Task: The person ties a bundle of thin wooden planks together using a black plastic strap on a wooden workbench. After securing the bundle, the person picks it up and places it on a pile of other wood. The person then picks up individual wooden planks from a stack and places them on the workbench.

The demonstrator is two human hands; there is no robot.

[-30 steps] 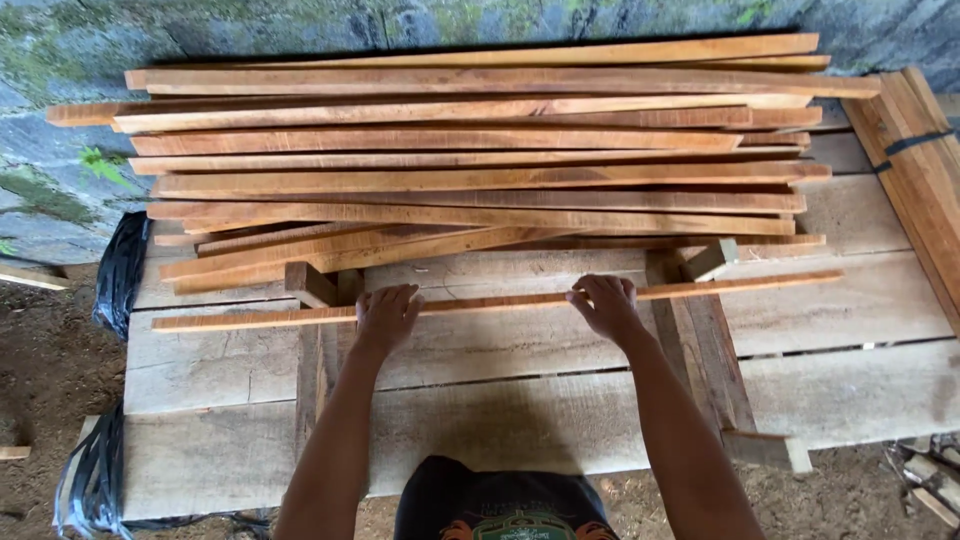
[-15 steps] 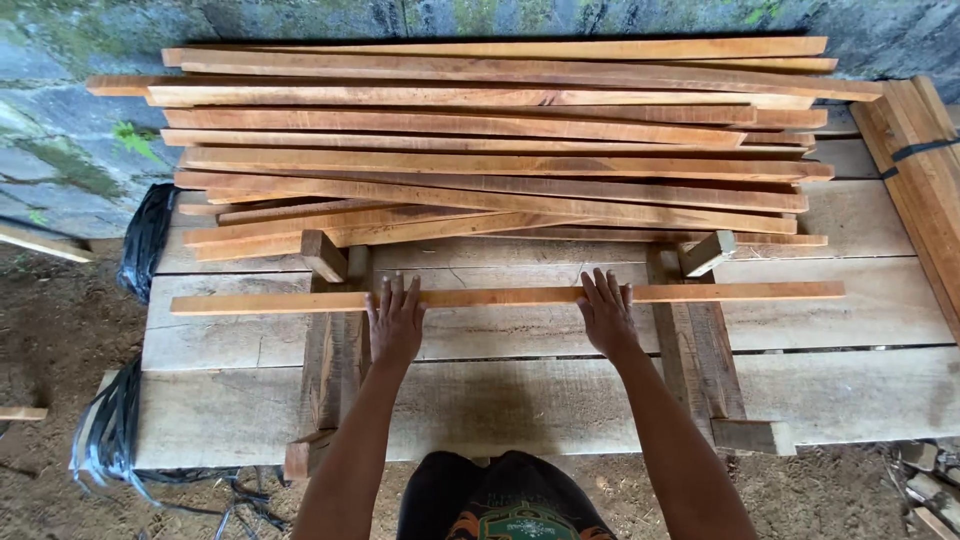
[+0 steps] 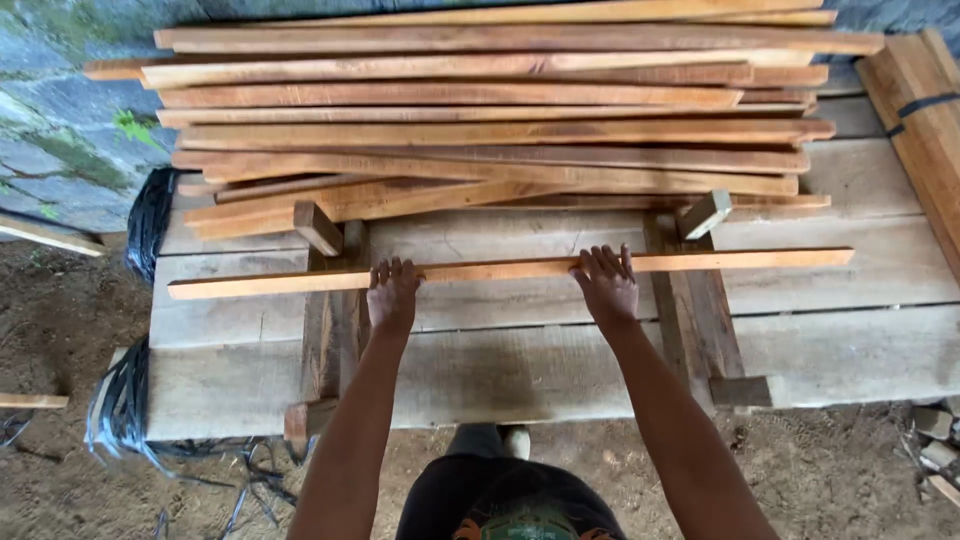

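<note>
Left hand [image 3: 392,295] and right hand [image 3: 606,285] lie flat, fingers spread, apparently pressing the slat [image 3: 510,270] beneath; neither grips it.

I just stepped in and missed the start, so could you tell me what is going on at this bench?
A person stands at a rough plank workbench, both hands flat on one long wooden strip lying across it. The left hand and the right hand press on the strip with open palms, apart from each other. Beyond the strip lies a loose pile of similar strips, and two wooden crosspieces run under it.
</note>
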